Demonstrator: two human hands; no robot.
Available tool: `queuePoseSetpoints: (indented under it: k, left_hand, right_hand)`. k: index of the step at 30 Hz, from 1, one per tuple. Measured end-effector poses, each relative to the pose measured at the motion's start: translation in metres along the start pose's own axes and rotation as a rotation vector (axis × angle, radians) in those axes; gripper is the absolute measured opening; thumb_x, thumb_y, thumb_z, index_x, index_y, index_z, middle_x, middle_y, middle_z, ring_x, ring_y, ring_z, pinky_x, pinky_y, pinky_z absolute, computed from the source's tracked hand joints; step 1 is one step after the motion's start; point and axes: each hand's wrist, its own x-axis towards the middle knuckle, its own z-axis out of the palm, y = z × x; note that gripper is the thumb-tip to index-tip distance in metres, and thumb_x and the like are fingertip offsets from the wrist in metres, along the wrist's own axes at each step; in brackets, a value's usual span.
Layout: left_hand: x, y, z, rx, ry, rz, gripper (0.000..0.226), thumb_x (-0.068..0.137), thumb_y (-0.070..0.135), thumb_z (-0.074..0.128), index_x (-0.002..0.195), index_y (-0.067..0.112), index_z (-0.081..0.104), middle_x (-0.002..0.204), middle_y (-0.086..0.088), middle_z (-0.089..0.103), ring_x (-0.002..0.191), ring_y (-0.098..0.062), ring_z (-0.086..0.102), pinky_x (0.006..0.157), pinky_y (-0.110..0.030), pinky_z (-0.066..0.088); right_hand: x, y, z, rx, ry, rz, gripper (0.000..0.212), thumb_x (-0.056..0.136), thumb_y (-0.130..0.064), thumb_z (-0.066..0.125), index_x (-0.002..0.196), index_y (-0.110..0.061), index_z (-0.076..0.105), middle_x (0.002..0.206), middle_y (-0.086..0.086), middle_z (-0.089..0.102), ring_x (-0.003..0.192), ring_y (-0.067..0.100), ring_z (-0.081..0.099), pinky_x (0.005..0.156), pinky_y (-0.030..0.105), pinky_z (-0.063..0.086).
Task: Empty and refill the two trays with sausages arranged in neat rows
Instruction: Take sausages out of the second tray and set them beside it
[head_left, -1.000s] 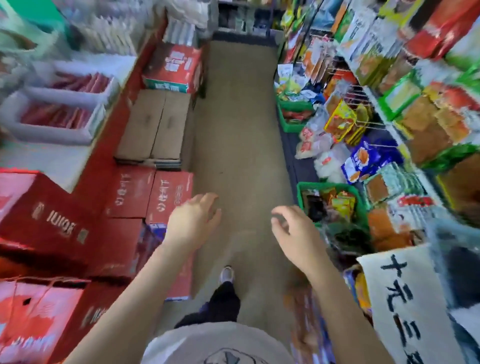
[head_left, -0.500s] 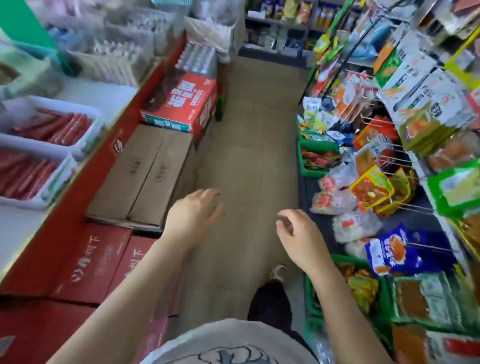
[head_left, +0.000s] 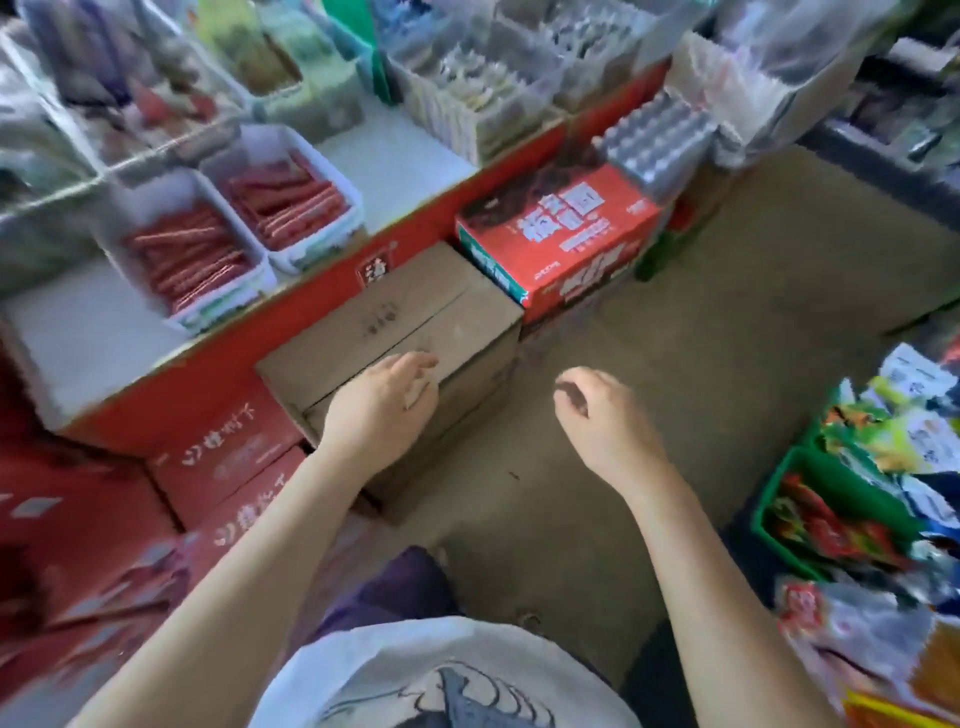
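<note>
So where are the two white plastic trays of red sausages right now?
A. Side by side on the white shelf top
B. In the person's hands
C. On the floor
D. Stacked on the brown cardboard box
A: both white plastic trays sit side by side on the white shelf top, full of red sausages; both hands hold nothing.

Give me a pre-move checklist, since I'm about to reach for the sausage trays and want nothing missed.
1. Both hands free: ok. Left hand and right hand hold nothing.
2. Trays in view: ok. Near white plastic tray and far white plastic tray sit side by side on the white counter.
3. Trays still loaded with red sausages: ok, emptying not begun.
4. Rows neat: cannot tell, blurred.
5. Path clear: not ok, brown cardboard box stands between the person and the counter.
</note>
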Motion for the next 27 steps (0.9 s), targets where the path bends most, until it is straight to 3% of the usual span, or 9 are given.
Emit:
queuePoseSetpoints:
  k: [9, 13, 17, 20, 22, 24, 27]
  left_hand:
    - [0.115, -0.06, 0.001, 0.021, 0.131, -0.236, 0.037, 0.098, 0.03, 0.054, 0.134, 0.022, 0.056, 0.128, -0.001, 0.062, 0.113, -0.026, 0.06, 0.085, -0.037, 0.051]
    - [0.174, -0.095, -0.017, 0.01, 0.186, -0.274, 0.029, 0.098, 0.031, 0.053, 0.124, 0.019, 0.059, 0.112, -0.002, 0.065, 0.097, -0.029, 0.062, 0.074, -0.038, 0.051]
    - [0.233, -0.138, -0.025, 0.068, 0.178, -0.356, 0.035, 0.094, 0.03, 0.057, 0.126, 0.017, 0.06, 0.112, -0.005, 0.066, 0.098, -0.03, 0.063, 0.072, -0.04, 0.052]
    - [0.265, -0.168, -0.021, 0.08, 0.267, -0.409, 0.032, 0.088, 0.022, 0.063, 0.117, 0.011, 0.064, 0.112, -0.01, 0.065, 0.094, -0.035, 0.062, 0.068, -0.04, 0.051]
    - [0.284, -0.188, -0.013, 0.098, 0.294, -0.472, 0.04, 0.085, 0.021, 0.062, 0.123, 0.009, 0.062, 0.127, -0.016, 0.059, 0.108, -0.039, 0.058, 0.083, -0.046, 0.05]
    - [0.302, -0.208, -0.005, 0.11, 0.257, -0.614, 0.054, 0.087, 0.025, 0.061, 0.139, 0.011, 0.052, 0.148, -0.025, 0.041, 0.132, -0.043, 0.042, 0.106, -0.053, 0.038]
    - [0.321, -0.239, 0.005, 0.117, 0.196, -0.864, 0.067, 0.095, 0.037, 0.053, 0.153, 0.013, 0.031, 0.158, -0.028, 0.021, 0.145, -0.043, 0.022, 0.118, -0.053, 0.02]
  right_hand:
    - [0.188, -0.056, 0.024, -0.075, -0.248, -0.262, 0.025, 0.098, -0.027, 0.051, 0.119, -0.02, 0.062, 0.111, -0.005, 0.064, 0.095, 0.014, 0.06, 0.086, 0.034, 0.049]
    - [0.269, -0.1, 0.035, -0.125, -0.312, -0.329, 0.026, 0.099, -0.028, 0.048, 0.121, -0.021, 0.059, 0.115, -0.005, 0.061, 0.097, 0.014, 0.059, 0.086, 0.037, 0.05]
    - [0.339, -0.138, 0.052, -0.13, -0.345, -0.395, 0.028, 0.099, -0.027, 0.048, 0.124, -0.019, 0.059, 0.117, -0.002, 0.058, 0.1, 0.016, 0.058, 0.089, 0.038, 0.049]
    - [0.383, -0.153, 0.072, -0.156, -0.414, -0.426, 0.029, 0.099, -0.028, 0.047, 0.125, -0.02, 0.058, 0.119, -0.002, 0.055, 0.102, 0.016, 0.056, 0.088, 0.037, 0.048]
    - [0.415, -0.162, 0.092, -0.172, -0.45, -0.449, 0.03, 0.099, -0.028, 0.047, 0.127, -0.019, 0.057, 0.123, -0.001, 0.053, 0.109, 0.018, 0.055, 0.088, 0.036, 0.047]
    - [0.45, -0.173, 0.117, -0.197, -0.472, -0.475, 0.034, 0.098, -0.025, 0.048, 0.131, -0.015, 0.055, 0.129, 0.003, 0.051, 0.117, 0.023, 0.052, 0.09, 0.036, 0.045]
    - [0.49, -0.194, 0.16, -0.236, -0.515, -0.496, 0.048, 0.098, -0.021, 0.047, 0.144, -0.011, 0.039, 0.14, 0.011, 0.042, 0.124, 0.029, 0.047, 0.094, 0.039, 0.044]
